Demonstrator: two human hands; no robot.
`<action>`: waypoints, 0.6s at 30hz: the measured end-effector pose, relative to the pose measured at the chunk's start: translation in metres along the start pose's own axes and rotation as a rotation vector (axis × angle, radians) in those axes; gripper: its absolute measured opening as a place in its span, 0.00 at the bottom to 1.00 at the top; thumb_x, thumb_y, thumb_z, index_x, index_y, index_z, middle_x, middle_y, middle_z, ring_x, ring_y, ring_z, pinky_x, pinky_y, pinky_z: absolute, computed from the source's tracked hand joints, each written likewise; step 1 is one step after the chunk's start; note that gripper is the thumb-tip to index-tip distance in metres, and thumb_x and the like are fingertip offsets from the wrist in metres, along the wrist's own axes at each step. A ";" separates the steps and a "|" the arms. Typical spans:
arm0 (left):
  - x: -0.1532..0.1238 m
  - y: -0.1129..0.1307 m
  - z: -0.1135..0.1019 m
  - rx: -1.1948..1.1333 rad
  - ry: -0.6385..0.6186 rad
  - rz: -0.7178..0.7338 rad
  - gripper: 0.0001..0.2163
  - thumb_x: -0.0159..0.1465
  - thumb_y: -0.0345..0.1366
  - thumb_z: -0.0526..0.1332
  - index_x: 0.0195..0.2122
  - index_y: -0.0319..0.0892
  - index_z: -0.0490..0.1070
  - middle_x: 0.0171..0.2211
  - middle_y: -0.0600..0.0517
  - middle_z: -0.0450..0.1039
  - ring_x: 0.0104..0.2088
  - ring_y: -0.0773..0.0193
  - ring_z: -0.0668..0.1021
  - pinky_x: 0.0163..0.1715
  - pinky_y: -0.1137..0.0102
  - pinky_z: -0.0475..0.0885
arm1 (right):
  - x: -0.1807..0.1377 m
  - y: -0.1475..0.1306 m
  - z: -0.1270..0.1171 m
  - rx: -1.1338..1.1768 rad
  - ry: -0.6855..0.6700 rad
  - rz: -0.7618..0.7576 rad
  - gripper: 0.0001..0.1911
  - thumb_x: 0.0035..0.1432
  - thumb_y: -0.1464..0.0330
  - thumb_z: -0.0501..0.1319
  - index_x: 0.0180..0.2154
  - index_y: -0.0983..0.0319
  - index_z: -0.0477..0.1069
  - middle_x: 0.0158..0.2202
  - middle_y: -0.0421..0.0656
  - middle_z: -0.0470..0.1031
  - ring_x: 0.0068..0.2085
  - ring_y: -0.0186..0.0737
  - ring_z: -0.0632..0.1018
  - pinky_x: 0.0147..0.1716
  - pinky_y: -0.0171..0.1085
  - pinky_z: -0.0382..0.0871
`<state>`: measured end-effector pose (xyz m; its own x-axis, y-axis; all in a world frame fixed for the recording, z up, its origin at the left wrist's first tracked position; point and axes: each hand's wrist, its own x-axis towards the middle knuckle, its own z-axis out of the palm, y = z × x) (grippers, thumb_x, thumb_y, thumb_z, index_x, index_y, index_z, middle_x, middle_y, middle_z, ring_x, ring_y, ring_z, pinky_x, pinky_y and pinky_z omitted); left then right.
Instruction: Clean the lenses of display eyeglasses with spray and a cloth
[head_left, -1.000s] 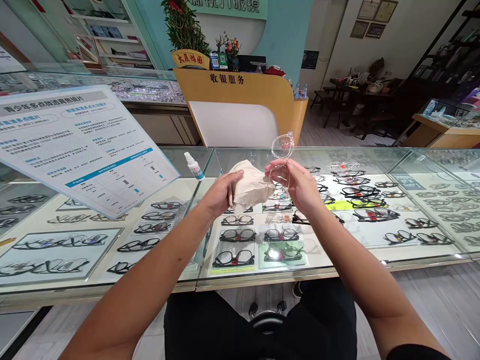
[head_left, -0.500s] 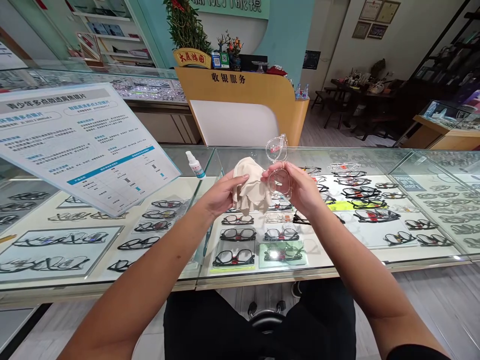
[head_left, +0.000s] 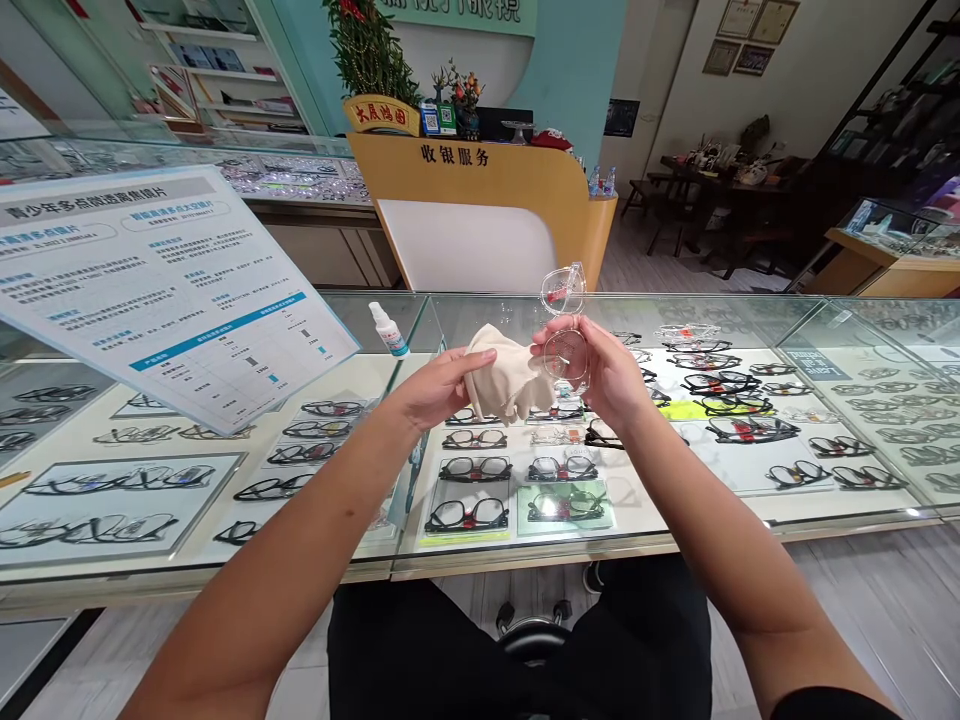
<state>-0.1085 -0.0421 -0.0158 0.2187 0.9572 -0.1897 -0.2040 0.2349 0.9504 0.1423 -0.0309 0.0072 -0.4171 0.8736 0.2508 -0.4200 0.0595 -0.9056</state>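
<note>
Over the glass counter, my left hand is closed on a beige cleaning cloth, thumb on top and the cloth's folds hanging to the right. My right hand grips a pair of clear-framed eyeglasses near the bridge, held upright with one lens above the other. The cloth's right edge reaches the lower lens; whether it touches the lens I cannot tell. A small white spray bottle with a blue band stands on the glass left of the cloth.
A glass display counter holds rows of eyeglass frames under its top. On the left lies a large printed sheet. Beyond stands a wooden cashier desk. Under the counter a stool base shows between my legs.
The eyeglasses and my right hand have shifted slightly right. The cloth has moved a little lower and its folds now stretch further right. My left hand keeps hold of it.
</note>
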 end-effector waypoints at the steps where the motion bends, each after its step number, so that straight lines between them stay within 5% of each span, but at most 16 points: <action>1: 0.000 0.001 -0.001 0.014 -0.009 -0.002 0.22 0.53 0.53 0.83 0.34 0.39 0.83 0.28 0.49 0.79 0.27 0.65 0.76 0.29 0.69 0.71 | 0.000 0.000 -0.001 0.003 0.001 -0.002 0.20 0.68 0.46 0.68 0.44 0.54 0.82 0.47 0.45 0.88 0.50 0.49 0.86 0.55 0.50 0.82; 5: -0.002 0.004 0.001 0.062 -0.059 0.032 0.22 0.55 0.52 0.82 0.34 0.38 0.82 0.27 0.50 0.76 0.27 0.67 0.75 0.31 0.70 0.71 | 0.002 0.000 -0.004 0.013 0.004 -0.021 0.19 0.69 0.46 0.67 0.44 0.54 0.81 0.47 0.44 0.88 0.49 0.48 0.87 0.55 0.50 0.82; 8: -0.008 0.008 0.006 0.103 -0.072 0.117 0.29 0.58 0.49 0.82 0.56 0.41 0.82 0.35 0.49 0.82 0.36 0.61 0.81 0.39 0.68 0.76 | 0.004 0.001 -0.006 0.006 0.022 -0.027 0.20 0.69 0.46 0.66 0.44 0.54 0.81 0.47 0.44 0.88 0.49 0.49 0.87 0.57 0.51 0.81; 12: -0.015 0.012 0.009 0.199 -0.069 0.225 0.52 0.59 0.46 0.81 0.80 0.51 0.57 0.31 0.56 0.79 0.32 0.63 0.81 0.37 0.71 0.75 | 0.005 0.002 -0.007 0.041 0.025 -0.023 0.17 0.70 0.49 0.66 0.44 0.55 0.82 0.46 0.43 0.88 0.48 0.47 0.87 0.56 0.48 0.81; 15: -0.017 0.013 0.007 0.274 -0.113 0.281 0.47 0.57 0.45 0.82 0.77 0.51 0.65 0.34 0.54 0.81 0.32 0.64 0.80 0.35 0.72 0.75 | 0.006 0.002 -0.006 0.086 0.036 -0.003 0.16 0.70 0.50 0.67 0.44 0.55 0.83 0.45 0.43 0.89 0.48 0.47 0.87 0.53 0.46 0.81; 18: -0.016 0.014 0.002 0.307 -0.141 0.303 0.31 0.55 0.43 0.83 0.60 0.44 0.81 0.41 0.49 0.83 0.37 0.63 0.81 0.38 0.72 0.76 | 0.007 0.002 -0.006 0.104 0.062 0.034 0.16 0.68 0.51 0.68 0.43 0.56 0.83 0.45 0.44 0.89 0.47 0.47 0.86 0.48 0.44 0.81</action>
<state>-0.1125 -0.0540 0.0011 0.3248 0.9377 0.1235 0.0093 -0.1337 0.9910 0.1437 -0.0221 0.0048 -0.3832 0.9027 0.1958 -0.4889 -0.0184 -0.8722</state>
